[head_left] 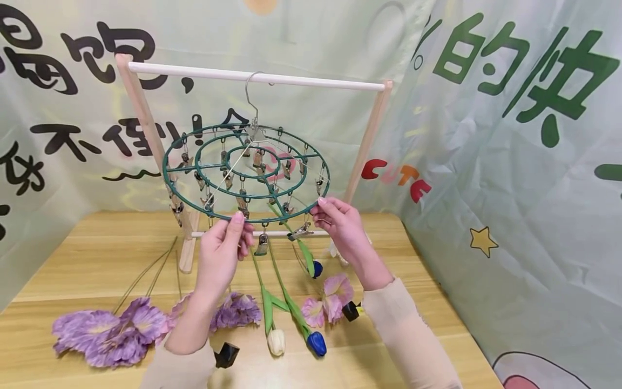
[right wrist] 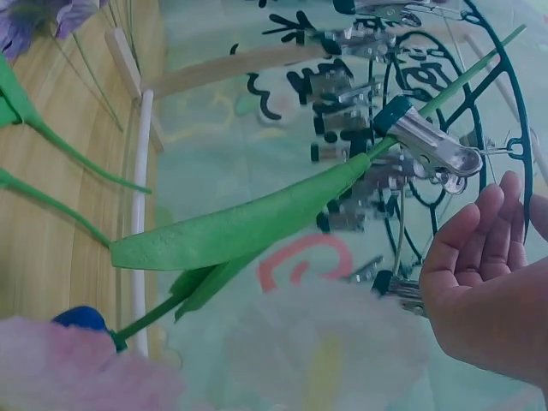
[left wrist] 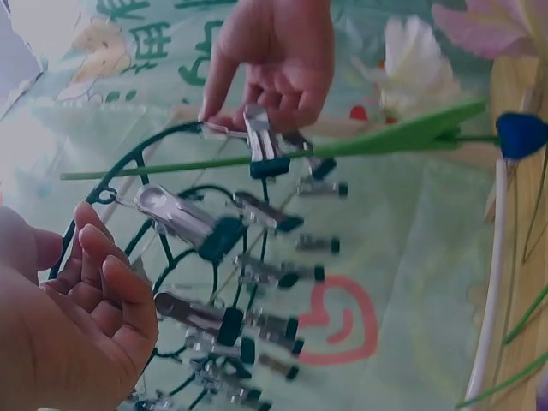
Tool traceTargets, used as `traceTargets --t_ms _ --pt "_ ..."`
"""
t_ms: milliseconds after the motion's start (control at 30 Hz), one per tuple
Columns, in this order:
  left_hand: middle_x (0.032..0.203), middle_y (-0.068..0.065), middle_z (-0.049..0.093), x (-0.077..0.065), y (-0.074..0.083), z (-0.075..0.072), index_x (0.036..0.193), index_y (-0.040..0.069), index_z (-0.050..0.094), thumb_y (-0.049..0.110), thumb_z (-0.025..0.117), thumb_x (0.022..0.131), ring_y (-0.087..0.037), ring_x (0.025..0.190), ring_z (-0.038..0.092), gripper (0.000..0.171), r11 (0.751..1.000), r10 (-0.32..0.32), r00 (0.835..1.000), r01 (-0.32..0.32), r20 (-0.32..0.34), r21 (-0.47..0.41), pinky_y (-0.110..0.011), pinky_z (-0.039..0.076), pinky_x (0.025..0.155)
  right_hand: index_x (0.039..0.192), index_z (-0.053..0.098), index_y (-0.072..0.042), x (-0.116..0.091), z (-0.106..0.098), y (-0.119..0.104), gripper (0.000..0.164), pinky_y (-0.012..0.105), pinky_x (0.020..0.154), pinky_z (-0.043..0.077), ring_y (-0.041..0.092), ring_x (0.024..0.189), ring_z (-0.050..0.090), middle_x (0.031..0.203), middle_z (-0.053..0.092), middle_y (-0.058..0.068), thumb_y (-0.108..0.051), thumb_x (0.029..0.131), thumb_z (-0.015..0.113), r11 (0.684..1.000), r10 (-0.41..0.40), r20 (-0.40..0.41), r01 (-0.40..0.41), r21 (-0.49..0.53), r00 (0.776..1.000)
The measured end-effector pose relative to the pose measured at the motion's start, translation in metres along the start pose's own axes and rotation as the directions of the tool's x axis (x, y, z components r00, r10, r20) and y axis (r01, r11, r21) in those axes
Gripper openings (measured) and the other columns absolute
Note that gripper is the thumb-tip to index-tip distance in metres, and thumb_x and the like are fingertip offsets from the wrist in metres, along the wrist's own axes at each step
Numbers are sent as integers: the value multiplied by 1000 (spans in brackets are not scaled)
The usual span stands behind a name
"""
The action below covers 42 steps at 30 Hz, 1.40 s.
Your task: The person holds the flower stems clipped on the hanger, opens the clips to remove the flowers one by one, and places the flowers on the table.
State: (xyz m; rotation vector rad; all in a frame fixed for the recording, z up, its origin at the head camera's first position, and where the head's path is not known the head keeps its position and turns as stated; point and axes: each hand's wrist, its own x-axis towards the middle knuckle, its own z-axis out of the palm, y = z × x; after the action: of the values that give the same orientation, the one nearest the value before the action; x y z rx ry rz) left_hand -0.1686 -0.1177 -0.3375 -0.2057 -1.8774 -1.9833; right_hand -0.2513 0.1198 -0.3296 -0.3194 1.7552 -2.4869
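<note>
A round green clip hanger (head_left: 264, 220) hangs by its metal hook from a white rod, with several metal clips dangling from its rings. At the front of the outer ring, my left hand (head_left: 220, 254) pinches the rim between thumb and fingers. My right hand (head_left: 342, 224) pinches the same rim farther right. Between the hands, a metal clip (right wrist: 428, 141) grips the green stem of a blue tulip (left wrist: 522, 135), whose bloom hangs downward. Partly hidden behind my right wrist is a white flower (left wrist: 415, 64); how it is held cannot be seen.
The wooden rack (head_left: 366, 140) with its white rod (head_left: 316, 81) stands on the wooden table (head_left: 121, 232). On the tabletop lie purple flowers (head_left: 116, 329), a white tulip (head_left: 276, 342), another blue tulip (head_left: 316, 343) and pink flowers (head_left: 332, 302). Printed cloth (head_left: 486, 162) encloses the back and right.
</note>
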Motion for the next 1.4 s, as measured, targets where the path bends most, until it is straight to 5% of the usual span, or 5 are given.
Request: traceTargets --t_ms 533,800,900,1133,1400 --pt "63 -2 57 -13 -9 -15 86 -7 63 26 46 113 -11 52 48 46 997 51 994 -45 -98 66 -20 43 48 87 69 -13 -9 14 13 23 21 69 53 12 74 60 84 70 2 -3 104 56 991 -118 43 115 71 992" --pt "65 6 57 -43 -21 17 90 4 69 9 53 108 -9 54 50 25 958 203 968 -228 150 175 -21 44 47 87 67 -15 -7 15 14 22 20 66 51 11 72 59 82 70 0 -3 103 57 986 -133 5 131 104 991" --pt "71 2 62 -43 -23 28 112 8 69 13 59 107 -9 59 54 13 948 151 963 -205 224 242 -25 46 50 87 68 -15 -7 14 16 22 20 66 51 11 72 58 83 71 0 -3 103 57 989 -124 12 122 84 992" --pt "90 -8 71 -24 -30 44 146 6 46 20 61 106 -17 65 59 45 979 -110 963 62 246 195 -25 47 55 88 69 -15 -9 12 16 21 21 66 50 12 69 56 84 72 0 -6 104 59 995 -96 23 95 29 995" --pt "111 1 72 -4 -39 56 144 3 50 48 67 101 -12 78 65 65 891 -116 973 14 198 455 -32 52 63 86 70 -14 -7 10 14 20 23 73 52 14 75 58 84 71 2 -8 104 62 992 -111 40 113 -55 993"
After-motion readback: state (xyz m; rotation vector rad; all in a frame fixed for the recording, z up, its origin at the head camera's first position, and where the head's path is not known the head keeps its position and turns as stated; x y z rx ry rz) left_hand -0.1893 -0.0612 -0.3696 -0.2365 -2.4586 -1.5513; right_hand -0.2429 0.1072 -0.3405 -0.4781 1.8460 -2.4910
